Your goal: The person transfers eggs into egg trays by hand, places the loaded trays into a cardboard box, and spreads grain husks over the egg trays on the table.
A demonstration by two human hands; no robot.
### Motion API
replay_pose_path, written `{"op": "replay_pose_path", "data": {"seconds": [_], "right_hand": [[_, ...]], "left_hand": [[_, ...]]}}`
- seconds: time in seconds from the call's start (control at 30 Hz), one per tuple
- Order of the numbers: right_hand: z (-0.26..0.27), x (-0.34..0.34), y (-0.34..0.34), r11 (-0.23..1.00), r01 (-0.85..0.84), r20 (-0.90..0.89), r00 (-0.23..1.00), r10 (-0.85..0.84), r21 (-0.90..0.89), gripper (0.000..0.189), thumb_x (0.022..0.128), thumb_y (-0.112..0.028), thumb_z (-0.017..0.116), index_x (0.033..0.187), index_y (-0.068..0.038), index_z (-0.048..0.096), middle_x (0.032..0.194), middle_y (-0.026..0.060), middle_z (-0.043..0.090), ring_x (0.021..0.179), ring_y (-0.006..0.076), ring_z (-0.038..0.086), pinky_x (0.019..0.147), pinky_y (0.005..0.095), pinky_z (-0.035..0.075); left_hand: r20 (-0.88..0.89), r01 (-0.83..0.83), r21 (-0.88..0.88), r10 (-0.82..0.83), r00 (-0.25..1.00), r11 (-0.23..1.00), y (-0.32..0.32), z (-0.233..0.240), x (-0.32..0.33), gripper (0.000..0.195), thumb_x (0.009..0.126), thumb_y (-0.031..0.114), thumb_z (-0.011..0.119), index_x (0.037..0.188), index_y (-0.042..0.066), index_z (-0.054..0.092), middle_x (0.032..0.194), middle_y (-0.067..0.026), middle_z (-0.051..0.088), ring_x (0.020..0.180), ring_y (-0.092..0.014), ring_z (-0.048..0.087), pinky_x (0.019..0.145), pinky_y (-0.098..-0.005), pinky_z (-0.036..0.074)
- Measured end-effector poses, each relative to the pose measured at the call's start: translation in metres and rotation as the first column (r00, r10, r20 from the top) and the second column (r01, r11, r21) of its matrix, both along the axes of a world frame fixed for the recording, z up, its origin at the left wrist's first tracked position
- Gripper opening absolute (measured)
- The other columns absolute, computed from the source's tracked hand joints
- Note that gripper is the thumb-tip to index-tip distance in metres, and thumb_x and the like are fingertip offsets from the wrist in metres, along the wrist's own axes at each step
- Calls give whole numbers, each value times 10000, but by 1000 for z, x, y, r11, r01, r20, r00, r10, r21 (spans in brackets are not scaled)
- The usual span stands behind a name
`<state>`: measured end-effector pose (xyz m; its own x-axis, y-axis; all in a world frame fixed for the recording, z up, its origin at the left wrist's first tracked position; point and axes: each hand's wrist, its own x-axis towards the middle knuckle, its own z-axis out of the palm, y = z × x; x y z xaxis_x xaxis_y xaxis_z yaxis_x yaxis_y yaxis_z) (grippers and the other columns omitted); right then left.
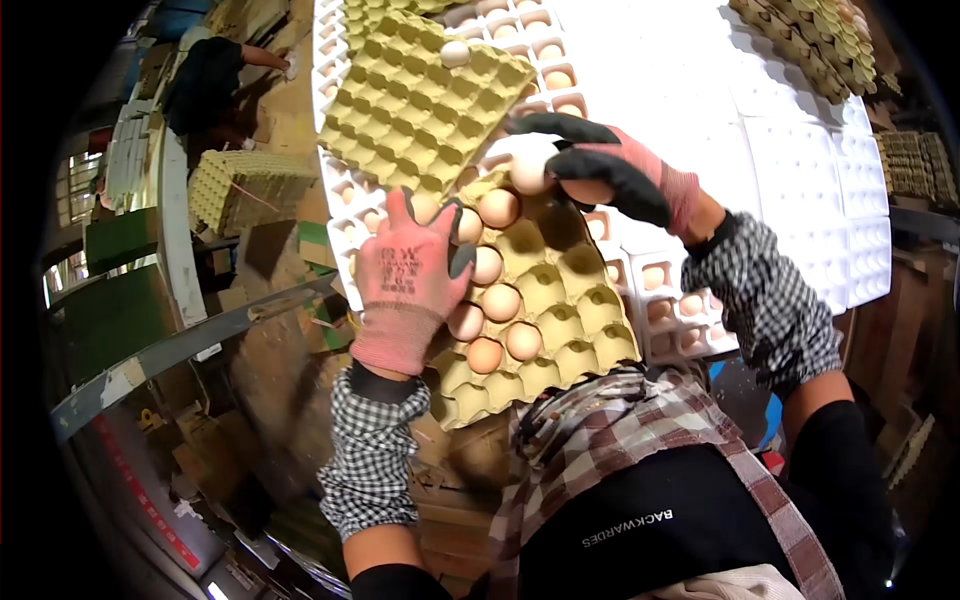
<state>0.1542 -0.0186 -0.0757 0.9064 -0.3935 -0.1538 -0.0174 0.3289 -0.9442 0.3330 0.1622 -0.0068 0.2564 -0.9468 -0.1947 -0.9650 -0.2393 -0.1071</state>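
Observation:
My right hand (pixel 611 169), in a pink glove with dark coated fingers, holds a pale egg (pixel 532 166) over the far end of a yellow pulp egg tray (pixel 551 285). A browner egg (pixel 587 191) shows beneath its curled fingers. My left hand (pixel 411 270), gloved alike, lies over the tray's left side with fingers spread. An egg (pixel 424 208) sits between its fingertips; whether they touch it is unclear. Several eggs (pixel 501 302) rest in the tray's left cups, while many cups on the right hold none.
Another pulp tray (pixel 420 97) bears one pale egg (pixel 454 53). White trays with eggs (pixel 679 304) lie beneath and beside. White molded panels (pixel 795 172) extend right. Pulp tray stacks (pixel 247 187) stand left and far right. A person (pixel 202 82) is at upper left, beyond a metal rail (pixel 187 356).

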Motion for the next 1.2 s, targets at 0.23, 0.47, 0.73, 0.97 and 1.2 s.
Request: {"op": "replay_pose_path", "data": {"seconds": [0.23,0.47,0.73,0.97,1.2], "right_hand": [[18,73,30,-192,-426,-432,902,-12,-884,189,772,-298,763,861,-136,722,1089,128,600,918,230,663,737,366,559],[31,-117,-3,846,131,-206,940,-271,-516,484,718,-226,861,1114,-17,679,1112,89,629,1027,189,624,911,325,504],[-103,-281,69,436,-189,-469,487,-737,-880,620,656,-256,840,1242,-288,640,1323,140,483,1019,299,639,835,419,536],[-94,-269,38,461,441,-196,524,-829,-770,482,791,-229,738,1264,-230,647,1206,138,563,1107,322,596,899,395,513],[-119,-251,13,338,83,-226,592,-774,-938,647,797,-244,746,1401,-215,515,1437,121,449,1305,315,442,1086,501,325]], "left_hand": [[9,-66,73,65,998,995,-19,-2,-2,529,713,286,808,1211,199,654,1292,-175,501,1021,-351,642,829,-419,547],[-797,-463,-246,94,597,852,43,-20,11,465,741,82,802,1186,60,669,1201,-158,592,1099,-258,618,949,-361,517],[-552,66,67,-18,833,996,-64,-85,-234,555,682,323,840,1191,199,656,1238,-206,525,959,-308,676,817,-388,555],[-520,-3,-122,-61,852,993,-101,-140,-248,540,718,371,813,1211,221,650,1275,-154,444,963,-322,656,816,-409,557],[-610,-154,-389,-128,782,908,-109,-153,-246,374,822,95,712,1190,143,665,1231,-154,531,931,-266,662,813,-341,544]]}}
